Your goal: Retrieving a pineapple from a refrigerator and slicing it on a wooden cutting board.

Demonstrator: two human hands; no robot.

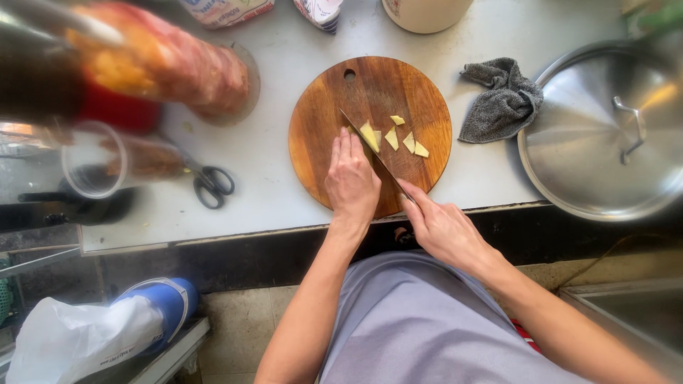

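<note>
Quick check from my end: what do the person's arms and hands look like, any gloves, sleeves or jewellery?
Both the left hand and the right hand are bare: no gloves, and no rings or watch show. The forearms are uncovered, with no sleeves in view. A light grey garment covers the body below them.

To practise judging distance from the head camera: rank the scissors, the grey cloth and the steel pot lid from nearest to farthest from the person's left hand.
From the left hand:
1. Scissors, on the counter to its left.
2. Grey cloth, right of the wooden board, slightly farther.
3. Steel pot lid, far right, clearly farthest.
</note>
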